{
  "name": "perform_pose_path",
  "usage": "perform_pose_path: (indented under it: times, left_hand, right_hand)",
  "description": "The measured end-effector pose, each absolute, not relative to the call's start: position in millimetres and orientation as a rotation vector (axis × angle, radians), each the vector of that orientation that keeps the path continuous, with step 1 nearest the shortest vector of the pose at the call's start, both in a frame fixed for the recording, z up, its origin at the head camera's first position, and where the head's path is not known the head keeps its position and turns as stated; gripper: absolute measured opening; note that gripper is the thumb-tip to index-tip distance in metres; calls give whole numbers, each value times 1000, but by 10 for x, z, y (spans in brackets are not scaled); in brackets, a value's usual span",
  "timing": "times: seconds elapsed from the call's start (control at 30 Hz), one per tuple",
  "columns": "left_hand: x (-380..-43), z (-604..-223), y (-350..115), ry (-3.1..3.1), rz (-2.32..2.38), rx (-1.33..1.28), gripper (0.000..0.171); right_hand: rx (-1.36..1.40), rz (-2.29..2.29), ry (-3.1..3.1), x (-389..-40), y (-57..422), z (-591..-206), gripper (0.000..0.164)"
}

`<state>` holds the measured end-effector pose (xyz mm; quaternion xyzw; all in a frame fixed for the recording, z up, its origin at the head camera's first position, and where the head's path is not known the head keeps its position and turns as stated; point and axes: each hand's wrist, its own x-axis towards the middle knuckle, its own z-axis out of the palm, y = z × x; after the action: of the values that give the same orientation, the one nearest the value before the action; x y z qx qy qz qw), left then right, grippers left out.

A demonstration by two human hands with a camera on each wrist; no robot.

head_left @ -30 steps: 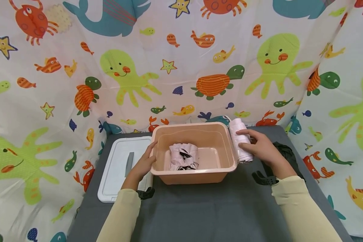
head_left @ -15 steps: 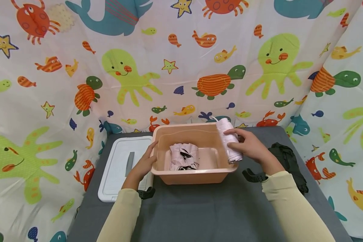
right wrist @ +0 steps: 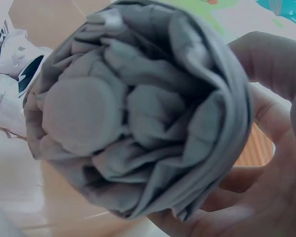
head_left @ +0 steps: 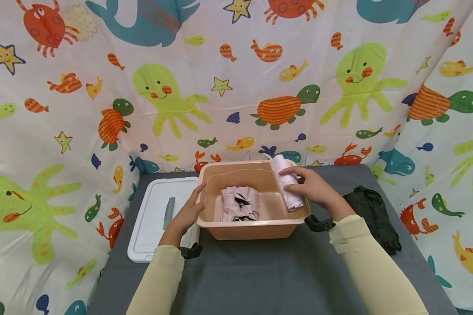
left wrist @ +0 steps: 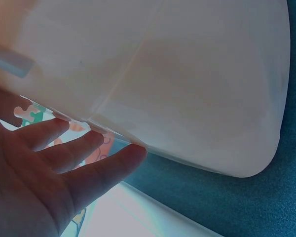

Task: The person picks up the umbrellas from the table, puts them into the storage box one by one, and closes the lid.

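Observation:
My right hand (head_left: 309, 186) grips a rolled pale pink folding umbrella (head_left: 285, 183), fingers and thumb around its side. The umbrella is tilted over the right end of a peach plastic bin (head_left: 252, 225). Its near end fills the right wrist view, where a round cap (right wrist: 83, 116) sits among gathered fabric. My left hand (head_left: 186, 216) rests against the bin's left rim. In the left wrist view its fingertips touch the edge of the bin wall (left wrist: 197, 98), the fingers fairly straight. A pale pink fabric bundle with black and white parts (head_left: 239, 203) lies inside the bin, left of middle.
A white lid (head_left: 153, 223) with a grey strip lies left of the bin, partly behind my left arm. A crumpled dark fabric item (head_left: 374, 214) is on the grey tabletop (head_left: 252, 275) at right. A printed curtain (head_left: 228, 87) hangs behind the table.
My right hand has carried the umbrella leftward, from beside the bin's right side to over its right end. The dark item at right shows more fully. My left hand stays on the rim.

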<state>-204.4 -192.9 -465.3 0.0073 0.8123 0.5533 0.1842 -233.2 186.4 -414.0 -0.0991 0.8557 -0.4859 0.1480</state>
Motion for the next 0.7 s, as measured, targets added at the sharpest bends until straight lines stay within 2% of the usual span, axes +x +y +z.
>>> perform_pose_path:
  times: [0.7]
  left_hand:
    - [-2036,-4649,-1927,2263,1587,12,68]
  right_hand:
    - [-328,-1164,2425,-2509,1608,-4244,39]
